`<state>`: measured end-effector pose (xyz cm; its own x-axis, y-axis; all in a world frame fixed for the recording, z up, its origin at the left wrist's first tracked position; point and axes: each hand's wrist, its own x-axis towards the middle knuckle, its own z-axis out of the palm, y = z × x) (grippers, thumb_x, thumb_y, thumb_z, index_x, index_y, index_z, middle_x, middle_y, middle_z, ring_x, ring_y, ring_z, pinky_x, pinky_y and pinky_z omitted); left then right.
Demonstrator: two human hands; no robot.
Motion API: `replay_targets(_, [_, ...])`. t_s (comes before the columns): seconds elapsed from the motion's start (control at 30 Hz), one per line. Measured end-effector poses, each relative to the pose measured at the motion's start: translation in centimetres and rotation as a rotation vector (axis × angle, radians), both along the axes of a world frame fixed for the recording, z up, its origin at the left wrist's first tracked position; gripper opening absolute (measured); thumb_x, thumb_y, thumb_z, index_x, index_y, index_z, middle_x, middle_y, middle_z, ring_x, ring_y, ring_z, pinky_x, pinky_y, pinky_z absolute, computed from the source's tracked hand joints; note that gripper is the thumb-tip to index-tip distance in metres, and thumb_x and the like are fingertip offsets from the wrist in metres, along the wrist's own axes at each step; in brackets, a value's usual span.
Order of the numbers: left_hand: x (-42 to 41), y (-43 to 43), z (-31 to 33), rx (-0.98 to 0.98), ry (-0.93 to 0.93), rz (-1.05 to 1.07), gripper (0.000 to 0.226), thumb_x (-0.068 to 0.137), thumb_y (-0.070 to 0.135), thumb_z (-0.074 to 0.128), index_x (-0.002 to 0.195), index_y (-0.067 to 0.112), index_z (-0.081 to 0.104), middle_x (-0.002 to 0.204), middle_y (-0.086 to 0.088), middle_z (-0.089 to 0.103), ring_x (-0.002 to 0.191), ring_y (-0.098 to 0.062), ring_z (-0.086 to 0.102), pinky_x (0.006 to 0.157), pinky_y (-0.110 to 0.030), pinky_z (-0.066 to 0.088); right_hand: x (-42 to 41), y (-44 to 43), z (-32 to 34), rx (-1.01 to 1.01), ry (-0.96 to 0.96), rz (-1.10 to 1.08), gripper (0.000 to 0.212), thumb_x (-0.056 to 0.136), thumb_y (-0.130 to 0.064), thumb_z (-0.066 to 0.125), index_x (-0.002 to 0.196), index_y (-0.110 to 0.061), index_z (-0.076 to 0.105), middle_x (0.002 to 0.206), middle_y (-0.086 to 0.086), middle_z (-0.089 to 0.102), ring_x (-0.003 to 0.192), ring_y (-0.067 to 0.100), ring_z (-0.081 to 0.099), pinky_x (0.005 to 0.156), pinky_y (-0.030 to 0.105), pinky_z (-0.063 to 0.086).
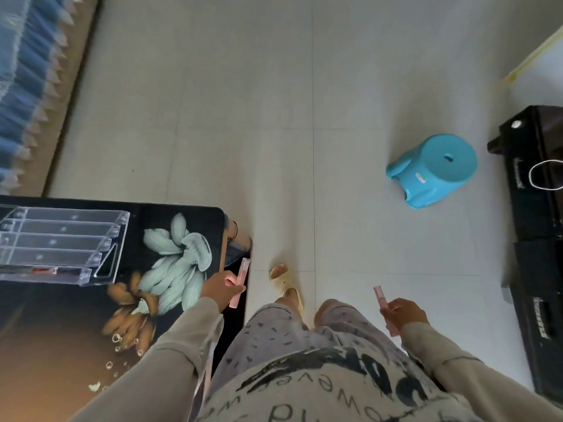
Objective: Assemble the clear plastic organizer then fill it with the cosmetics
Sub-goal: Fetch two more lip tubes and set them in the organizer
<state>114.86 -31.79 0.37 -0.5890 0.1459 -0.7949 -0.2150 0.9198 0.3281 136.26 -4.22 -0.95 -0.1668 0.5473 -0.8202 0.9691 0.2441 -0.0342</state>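
Now, gripping left tube [243, 269] in left hand [222, 289], right tube [380, 293] in right hand [403, 313], lay both flat in organizer [70, 239] rows left of the fingers [234, 289], probably empty ones.

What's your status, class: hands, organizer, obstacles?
Left hand grips pink tube; right hand grips second pink tube. Organizer assembled on table. No obstacle seen between.

Long beige sleeves [182, 345] worn on both arms, pale top [320, 391] printed with dark lettering, light trousers [274, 333] dotted with small dark marks, cream slide sandal [285, 286].
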Motion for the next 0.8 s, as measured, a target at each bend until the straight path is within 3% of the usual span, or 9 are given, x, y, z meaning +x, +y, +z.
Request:
replay_targets(0.07, [-3.5,1.9,0.6,0.025,0.037,-0.032,0.026,0.085,0.018,0.061,0.104,0.0,0.06,0.11,-0.019,0.066,0.102,-0.031,0.061,0.089,-0.034,0.047,-2.0,0.8,0.2,0.044,-0.013,-0.026,0.044,0.093,-0.037,0.043,0.087,-0.001,0.068,0.092,0.015,0.071,0.084,0.029,0.063,0.059,0.022,0.035])
replay_targets(0.2, [-8.7,4.3,1.7,0.071,0.05,-0.048,0.016,0.086,0.016,0.06,0.094,0.002,0.06,0.099,-0.018,0.064,0.105,-0.033,0.061,0.095,-0.043,0.047,-6.5,2.6,0.9,0.1,0.018,-0.062,0.045,0.093,-0.039,0.046,0.094,0.0,0.068,0.1,0.017,0.07,0.083,0.03,0.058,0.075,0.024,0.037])
replay_targets(0.3, [-11.3,5.2,1.9,0.049,0.039,-0.034,0.021,0.087,0.02,0.059,0.096,0.001,0.061,0.105,-0.017,0.067,0.102,-0.03,0.062,0.095,-0.036,0.047,-10.6,4.3,1.3,0.107,0.068,-0.052,0.041,0.091,-0.038,0.05,0.092,-0.001,0.069,0.099,0.017,0.07,0.083,0.029,0.058,0.079,0.027,0.04])
replay_targets(0.53, [-15.2,6.4,0.5,-0.029,-0.001,0.187,0.007,0.084,0.018,0.061,0.081,0.012,0.06,0.099,-0.012,0.069,0.102,-0.027,0.063,0.078,-0.024,0.039,-24.3,10.3,0.6,-0.023,0.044,0.288,0.032,0.092,-0.03,0.047,0.11,-0.008,0.061,0.113,0.011,0.067,0.105,0.027,0.061,0.092,0.03,0.043])
replay_targets(0.63, [-16.2,7.2,0.0,-0.053,-0.024,0.345,0.023,0.083,0.017,0.063,0.101,0.003,0.063,0.108,-0.014,0.069,0.1,-0.027,0.063,0.08,-0.025,0.042,-31.2,13.0,0.7,-0.065,0.099,0.373,0.029,0.089,-0.028,0.05,0.103,-0.006,0.064,0.101,0.011,0.07,0.095,0.027,0.062,0.08,0.028,0.041])
replay_targets(0.73, [-16.5,8.2,-0.4,-0.079,-0.055,0.453,0.025,0.083,0.019,0.064,0.102,0.004,0.064,0.109,-0.012,0.069,0.1,-0.027,0.063,0.081,-0.025,0.041,-37.7,14.9,1.2,-0.093,0.137,0.478,0.024,0.088,-0.024,0.051,0.098,-0.007,0.065,0.082,0.006,0.066,0.09,0.027,0.063,0.077,0.028,0.043])
replay_targets(0.8, [-16.3,9.0,-0.6,-0.082,-0.054,0.531,0.024,0.083,0.019,0.065,0.1,0.003,0.064,0.107,-0.014,0.07,0.099,-0.028,0.064,0.084,-0.027,0.043,-41.7,16.0,1.6,-0.104,0.162,0.537,0.021,0.087,-0.021,0.053,0.098,-0.007,0.065,0.079,0.006,0.064,0.091,0.028,0.064,0.081,0.031,0.047])
